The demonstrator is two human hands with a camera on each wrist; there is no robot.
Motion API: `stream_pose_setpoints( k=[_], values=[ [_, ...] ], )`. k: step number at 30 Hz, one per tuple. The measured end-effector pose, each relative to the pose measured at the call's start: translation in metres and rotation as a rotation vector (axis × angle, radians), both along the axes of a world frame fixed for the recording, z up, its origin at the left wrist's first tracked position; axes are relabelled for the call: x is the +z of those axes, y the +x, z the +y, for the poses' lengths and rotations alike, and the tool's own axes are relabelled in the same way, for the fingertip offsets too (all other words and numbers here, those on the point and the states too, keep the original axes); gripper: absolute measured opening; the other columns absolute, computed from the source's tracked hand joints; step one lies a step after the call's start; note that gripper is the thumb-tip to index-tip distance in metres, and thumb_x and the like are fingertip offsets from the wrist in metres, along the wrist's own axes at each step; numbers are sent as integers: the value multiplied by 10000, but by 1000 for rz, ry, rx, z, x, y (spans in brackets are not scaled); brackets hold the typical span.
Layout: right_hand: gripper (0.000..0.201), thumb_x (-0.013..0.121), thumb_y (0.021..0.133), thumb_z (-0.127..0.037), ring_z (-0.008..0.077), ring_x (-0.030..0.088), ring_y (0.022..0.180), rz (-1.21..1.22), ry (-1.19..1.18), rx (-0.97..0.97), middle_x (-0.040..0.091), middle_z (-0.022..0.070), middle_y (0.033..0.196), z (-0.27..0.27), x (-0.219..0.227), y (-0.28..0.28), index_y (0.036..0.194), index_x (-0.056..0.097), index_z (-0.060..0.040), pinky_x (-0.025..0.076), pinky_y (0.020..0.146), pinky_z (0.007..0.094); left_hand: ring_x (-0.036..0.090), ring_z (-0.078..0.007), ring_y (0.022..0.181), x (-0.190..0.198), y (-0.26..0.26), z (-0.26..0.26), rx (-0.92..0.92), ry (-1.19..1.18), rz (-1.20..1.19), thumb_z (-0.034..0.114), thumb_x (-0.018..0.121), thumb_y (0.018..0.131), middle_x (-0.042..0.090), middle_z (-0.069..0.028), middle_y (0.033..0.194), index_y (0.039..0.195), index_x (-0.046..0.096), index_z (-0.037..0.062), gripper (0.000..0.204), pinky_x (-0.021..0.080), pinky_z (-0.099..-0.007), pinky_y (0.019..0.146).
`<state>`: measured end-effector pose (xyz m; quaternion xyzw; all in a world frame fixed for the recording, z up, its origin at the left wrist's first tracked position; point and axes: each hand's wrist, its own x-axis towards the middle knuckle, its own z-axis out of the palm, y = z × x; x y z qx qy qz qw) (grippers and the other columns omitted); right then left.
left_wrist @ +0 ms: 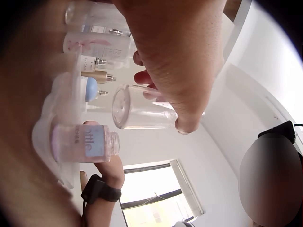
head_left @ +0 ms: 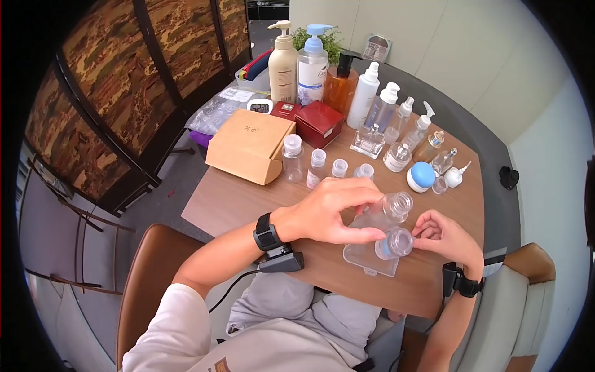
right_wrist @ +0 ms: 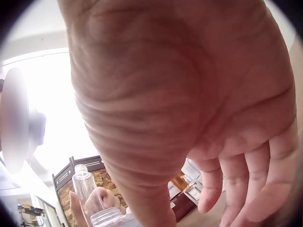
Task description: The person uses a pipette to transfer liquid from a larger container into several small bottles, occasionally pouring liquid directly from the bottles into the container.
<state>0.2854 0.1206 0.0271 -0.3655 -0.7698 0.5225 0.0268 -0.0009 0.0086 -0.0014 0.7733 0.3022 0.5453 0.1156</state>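
Note:
My left hand (head_left: 331, 209) holds a clear, uncapped bottle (left_wrist: 147, 111) between thumb and fingers, its neck angled to the right in the head view. Beside it a small uncapped bottle (left_wrist: 66, 144) with a pale blue label (left_wrist: 94, 141) stands on a clear plastic tray (head_left: 362, 266) at the table's near side. My right hand (head_left: 455, 239) is at the right of this labelled bottle, with the thumb tip close to its neck. The other right fingers (right_wrist: 234, 175) hang loosely curled, away from the bottle.
Several small clear bottles (head_left: 292, 164) stand behind my left hand, near a cardboard box (head_left: 245, 146). Pump bottles (head_left: 283, 68), perfume bottles (head_left: 367, 142) and a blue-lidded jar (head_left: 421, 175) fill the table's back and right. A dark red box (head_left: 319, 124) sits among them.

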Motion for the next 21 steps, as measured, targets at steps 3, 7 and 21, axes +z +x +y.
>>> stream_pose_setpoints(
  k=[3,7,21],
  values=[
    [295,769,837,-108,78,607,830,0,1,4,642,25,932,1,-2,-1,1042,573,-25,513,759,231,551,-158,624,0,1,0,11,-1,-14,196,844,740,614,-52,819,1004,646,31,369,458,-284,554],
    [229,738,861,-93,69,600,819,-14,29,10,631,3,903,2,-3,-1,1022,591,-21,509,762,226,567,-164,685,-5,-3,0,10,-83,30,190,842,741,646,-82,946,1094,659,-9,445,439,-275,572],
    [172,592,978,-160,35,522,723,482,288,-335,591,-27,859,15,5,8,1073,633,-23,415,640,187,532,-146,646,-2,-2,-1,31,-80,41,167,843,743,579,-52,813,1044,654,8,390,444,-282,563]
  ],
)
